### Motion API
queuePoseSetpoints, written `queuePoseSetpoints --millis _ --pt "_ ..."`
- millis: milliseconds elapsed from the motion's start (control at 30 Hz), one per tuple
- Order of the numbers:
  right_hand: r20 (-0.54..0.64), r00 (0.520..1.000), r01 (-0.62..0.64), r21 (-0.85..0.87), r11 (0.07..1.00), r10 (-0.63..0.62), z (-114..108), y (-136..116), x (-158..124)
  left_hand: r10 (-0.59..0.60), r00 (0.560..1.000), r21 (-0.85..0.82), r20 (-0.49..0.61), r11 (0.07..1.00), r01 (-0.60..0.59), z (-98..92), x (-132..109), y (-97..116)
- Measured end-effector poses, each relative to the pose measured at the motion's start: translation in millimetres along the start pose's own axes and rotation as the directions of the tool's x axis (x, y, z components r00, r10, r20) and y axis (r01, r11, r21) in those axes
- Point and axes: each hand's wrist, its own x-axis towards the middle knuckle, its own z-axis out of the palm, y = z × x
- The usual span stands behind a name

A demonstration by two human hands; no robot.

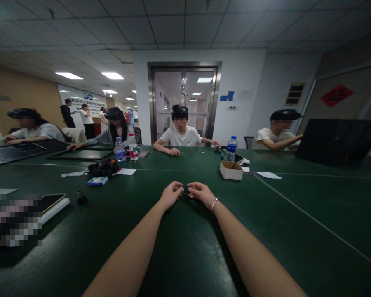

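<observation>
My left hand and my right hand meet just above the green table, fingertips facing each other. Between them is a small dark piece, pinched from both sides; it is too small and dim for me to tell its kind. Both hands are closed, thumb against fingers. A silver bracelet circles my right wrist. Ahead and to the right of my hands stands an open cardboard box. Over to the left, a small black cylindrical part rests on the table.
A tangled black heap and a blue-white packet lie left. Two bottles stand behind them; another bottle is beyond the box. A phone lies at far left, a black laptop at right. Several people sit around.
</observation>
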Motion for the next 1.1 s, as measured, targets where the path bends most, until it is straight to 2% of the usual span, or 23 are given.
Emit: queuePoseSetpoints --millis 233,400,633,833,1100 --pt "0.002 1.000 0.005 -0.008 1.000 -0.005 -1 1 1 0.046 0.999 -0.014 0.015 0.999 -0.046 -2.3 -5 10" --pt "-0.005 1.000 0.030 -0.003 1.000 -0.030 -3 6 4 0.033 0.999 -0.023 0.018 0.999 -0.032 -1.8 -7 15" --pt "-0.014 1.000 0.028 0.008 1.000 -0.027 -1 3 2 -0.076 0.997 -0.018 -0.033 0.997 0.075 -0.6 -7 19" --pt "-0.015 1.000 0.018 0.001 1.000 -0.018 0 1 0 -0.029 0.999 -0.047 -0.020 0.998 0.028 -2.1 -8 18" --pt "-0.008 1.000 0.015 -0.006 1.000 -0.015 -2 3 1 -0.027 1.000 -0.049 0.003 0.998 0.028 -3.4 -9 22"
